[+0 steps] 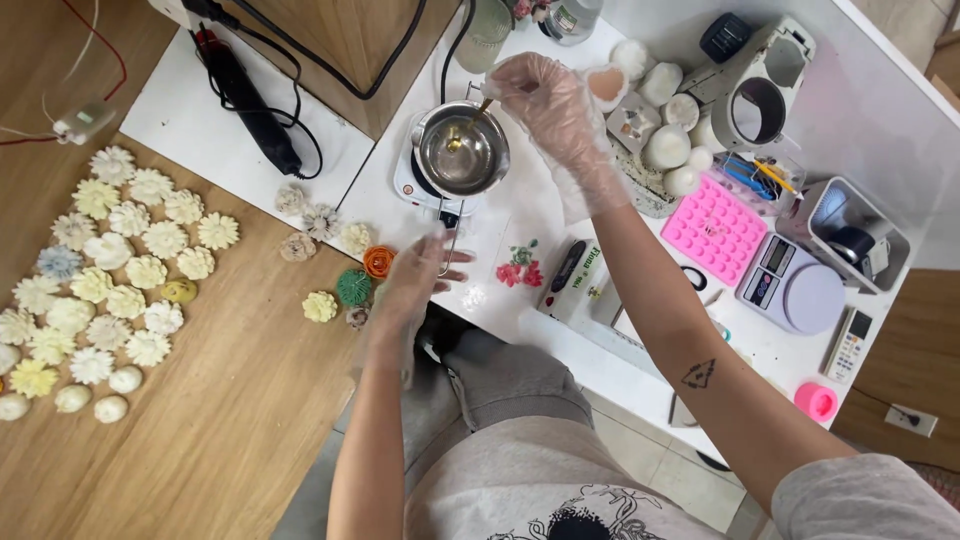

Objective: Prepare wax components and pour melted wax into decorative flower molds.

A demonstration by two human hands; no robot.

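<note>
The right hand [545,95], in a thin clear glove, is reaching over the white worktop [520,215], its fingers pinching the top of a slim stirring stick [478,112]. The stick's lower end is dipping into the small steel melting pot [462,150] just below and left of those fingers; what sits at its tip is hard to make out, beyond a yellowish glint on the pot's floor. The pot is sitting on a small white hot plate [412,182], mostly hidden beneath it.

The left hand [418,280], also gloved, is blurring at the worktop's near edge, so I cannot tell whether its fingers are gripping the pot's long handle [450,240], which is passing right by them. Just left of these fingers, orange and green flower-shaped pieces [366,275] are lying on the wooden floor [230,420], with a large cluster of pale flower shapes [110,270] well apart, further left and partly cut off by the frame.

Right of the right-hand fingers, pale round moulded pieces [668,130] are crowding together, and beyond them a pink silicone mould [715,228] and a digital scale [790,285] are resting side by side.
</note>
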